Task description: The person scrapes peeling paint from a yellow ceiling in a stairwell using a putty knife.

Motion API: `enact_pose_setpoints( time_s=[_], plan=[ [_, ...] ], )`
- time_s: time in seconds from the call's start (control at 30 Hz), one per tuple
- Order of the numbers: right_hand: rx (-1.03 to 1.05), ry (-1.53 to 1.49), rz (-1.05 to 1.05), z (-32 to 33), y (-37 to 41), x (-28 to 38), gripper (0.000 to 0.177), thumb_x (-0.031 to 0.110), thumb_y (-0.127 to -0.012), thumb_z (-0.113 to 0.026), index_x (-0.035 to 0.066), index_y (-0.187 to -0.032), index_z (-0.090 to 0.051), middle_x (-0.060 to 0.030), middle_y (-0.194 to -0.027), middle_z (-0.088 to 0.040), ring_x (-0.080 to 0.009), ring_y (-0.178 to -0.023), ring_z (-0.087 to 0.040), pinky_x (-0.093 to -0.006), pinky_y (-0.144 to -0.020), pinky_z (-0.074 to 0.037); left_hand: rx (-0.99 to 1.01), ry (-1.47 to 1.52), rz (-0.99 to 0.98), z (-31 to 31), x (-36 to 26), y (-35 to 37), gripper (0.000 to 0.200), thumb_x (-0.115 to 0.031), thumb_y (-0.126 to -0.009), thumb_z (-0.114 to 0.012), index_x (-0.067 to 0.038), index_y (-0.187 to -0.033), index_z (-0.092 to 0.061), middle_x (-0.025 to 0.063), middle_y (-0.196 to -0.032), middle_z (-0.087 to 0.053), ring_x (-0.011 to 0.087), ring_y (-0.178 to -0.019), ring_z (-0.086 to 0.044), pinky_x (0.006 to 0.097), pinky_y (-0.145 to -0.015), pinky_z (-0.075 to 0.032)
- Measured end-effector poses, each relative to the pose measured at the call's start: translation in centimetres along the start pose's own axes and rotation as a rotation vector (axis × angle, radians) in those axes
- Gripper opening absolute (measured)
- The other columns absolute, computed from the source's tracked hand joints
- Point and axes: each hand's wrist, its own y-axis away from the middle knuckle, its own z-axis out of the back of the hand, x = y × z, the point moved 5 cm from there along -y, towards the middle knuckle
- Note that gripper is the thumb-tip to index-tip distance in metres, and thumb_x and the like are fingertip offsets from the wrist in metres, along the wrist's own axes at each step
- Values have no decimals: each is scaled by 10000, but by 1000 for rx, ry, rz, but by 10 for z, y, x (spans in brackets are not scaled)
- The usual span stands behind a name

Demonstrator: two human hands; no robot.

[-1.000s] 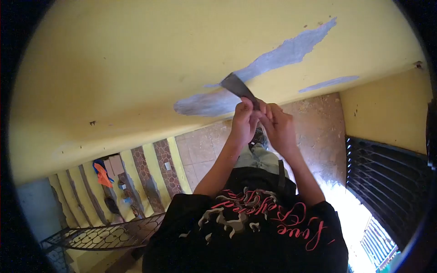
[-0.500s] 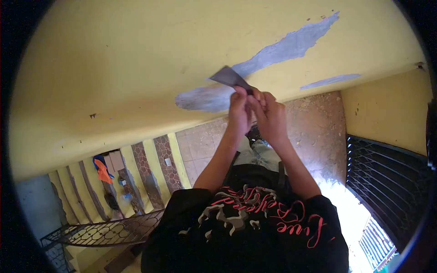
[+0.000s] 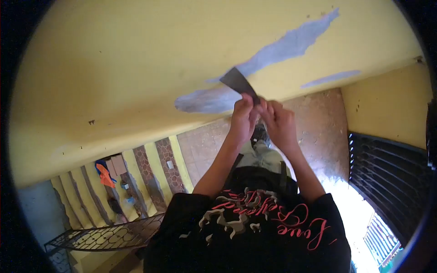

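A flat metal scraper (image 3: pixel 238 82) points up toward the yellow wall (image 3: pixel 136 68), its wide blade over the edge of a bare grey patch (image 3: pixel 209 100). My left hand (image 3: pixel 242 119) is closed at the base of the blade, with its thumb on the metal. Close beside it, my right hand (image 3: pixel 280 123) is wrapped round the handle, which its fingers mostly hide. A longer grey patch (image 3: pixel 284 49) runs up to the right, where the yellow paint is off.
Below the wall lies a tiled floor (image 3: pixel 200 145). Striped steps (image 3: pixel 148 175) with an orange cloth (image 3: pixel 104 175) and a curved metal railing (image 3: pixel 114 236) are at lower left. A dark metal gate (image 3: pixel 387 168) stands at the right.
Both hands have shifted slightly right and down with the scraper. The blade has turned and points more steeply upward.
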Motion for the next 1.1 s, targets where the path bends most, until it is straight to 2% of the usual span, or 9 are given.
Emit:
enact_pose_setpoints(
  time_s=[0.27,0.47,0.53,0.6,0.63,0.73,0.8,0.87,1.1],
  plan=[
    [-69,33,-79,3,-2,2,265,222,-883,-621,0,-756,-556,-119,-535,-466,-163,-454,-451,-317,-444,-355,-27,-24,-30,-12,-13,-3,500,-485,-950,-404,-25,-794,-521,83,-740,-538,217,-725,-542,327,-727,-447],
    [-45,44,54,-9,-7,13,252,228,-866,-639,-1,-786,-574,-150,-588,-524,-230,-464,-510,-320,-460,-387,99,38,-143,-2,-26,-11,524,-492,-938,-430,-12,-760,-545,89,-734,-568,208,-710,-574,325,-686,-451],
    [21,48,41,2,-3,13,261,232,-869,-637,-6,-787,-566,-155,-585,-519,-241,-455,-495,-334,-454,-382,-34,2,-107,-10,-24,1,521,-489,-940,-430,-11,-769,-546,90,-751,-571,202,-724,-572,326,-685,-452],
    [53,20,-199,5,-3,-1,279,243,-854,-647,1,-762,-541,-182,-632,-542,-375,-547,-564,-403,-492,-431,-50,-80,1,-15,-12,-2,434,-440,-951,-422,-43,-795,-504,66,-739,-519,213,-750,-538,357,-751,-437],
    [69,21,-203,5,1,-1,279,243,-854,-647,1,-762,-541,-182,-632,-542,-375,-547,-564,-403,-492,-431,-24,32,-114,-6,-15,-9,405,-405,-951,-437,-40,-787,-499,71,-755,-529,217,-757,-538,353,-750,-436],
    [53,-2,28,2,-3,13,295,220,-879,-632,-5,-719,-528,-133,-529,-446,-151,-447,-429,-317,-443,-346,15,-99,-55,-9,-26,5,407,-408,-954,-437,-41,-786,-495,69,-771,-534,214,-767,-535,346,-738,-433],
    [127,-4,-87,-1,-4,2,297,226,-878,-634,-17,-737,-537,-143,-535,-452,-169,-453,-434,-323,-455,-358,7,-3,-37,-3,-13,0,445,-448,-950,-430,-41,-783,-493,73,-757,-529,215,-762,-535,344,-730,-433],
    [-1,40,-84,-9,-1,-7,300,237,-843,-671,-4,-730,-532,-155,-566,-485,-300,-471,-515,-379,-468,-404,14,40,-126,3,-13,-2,478,-476,-953,-404,-38,-781,-494,77,-741,-525,219,-743,-537,350,-727,-436],
    [149,122,-101,34,23,-41,293,214,-861,-647,-7,-712,-527,-159,-569,-500,-321,-509,-554,-381,-485,-420,47,-9,130,-6,50,11,555,-559,-917,-360,-34,-816,-506,113,-793,-571,244,-772,-569,350,-752,-447]
  ],
)
